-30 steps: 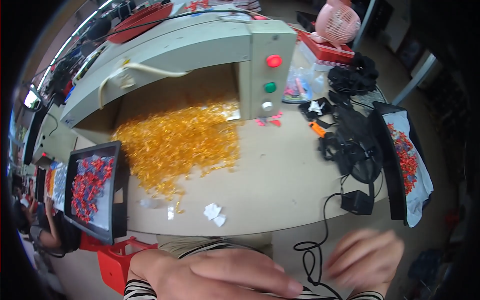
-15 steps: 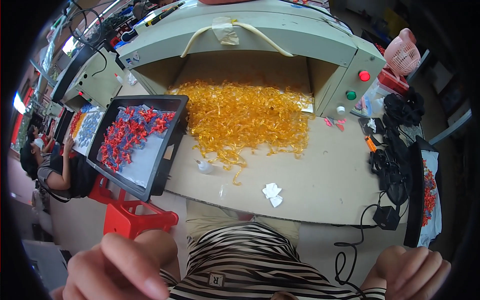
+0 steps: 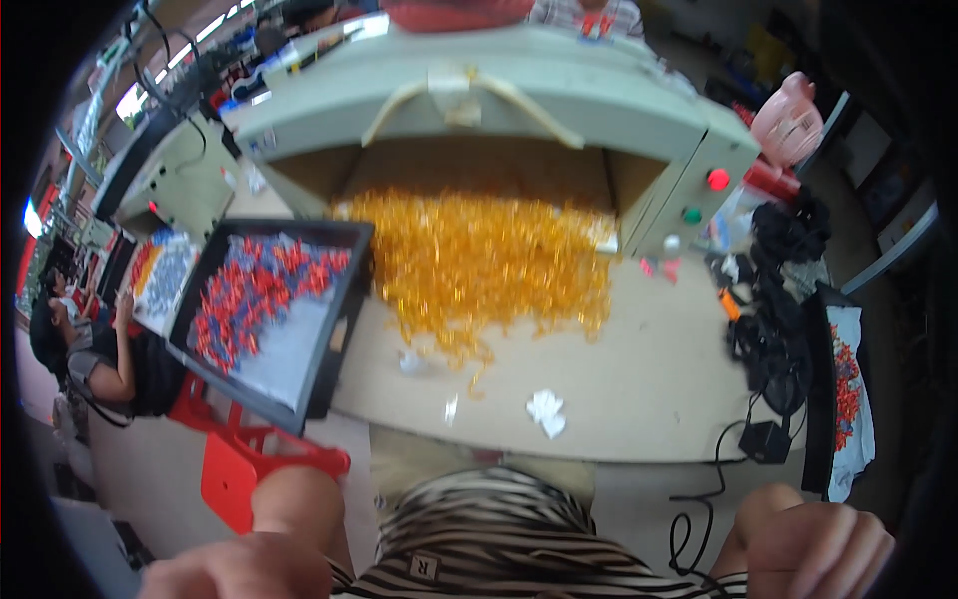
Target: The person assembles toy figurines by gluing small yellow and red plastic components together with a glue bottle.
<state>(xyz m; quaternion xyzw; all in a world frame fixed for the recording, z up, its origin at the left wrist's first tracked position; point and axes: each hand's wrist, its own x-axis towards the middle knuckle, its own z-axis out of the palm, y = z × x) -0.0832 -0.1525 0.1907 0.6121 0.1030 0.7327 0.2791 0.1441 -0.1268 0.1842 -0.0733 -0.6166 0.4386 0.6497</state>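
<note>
My left hand (image 3: 244, 571) is at the lower left, blurred and cut off by the lower edge, so its fingers are unclear. At the lower right, my right hand (image 3: 820, 549) has its fingers curled in; whatever they may hold is hidden. Both hands are raised in front of me, apart from the worktable (image 3: 659, 399). Beyond them lies a broad heap of shiny amber-yellow curly strips (image 3: 489, 265), partly inside the opening of a pale green machine (image 3: 639, 130). A black tray (image 3: 317, 384) to its left holds red and bluish pieces on a white sheet.
A small white bottle (image 3: 411, 362) and crumpled white tissue (image 3: 546, 411) lie near the table's front edge. Black cables and adapters (image 3: 768, 349) crowd the right side. A red stool (image 3: 228, 479) stands at lower left. Another person (image 3: 100, 369) sits at far left.
My left hand has dropped toward the lower edge and blurred. My right hand has sunk slightly, still curled. The whole bench appears a little lower in the picture.
</note>
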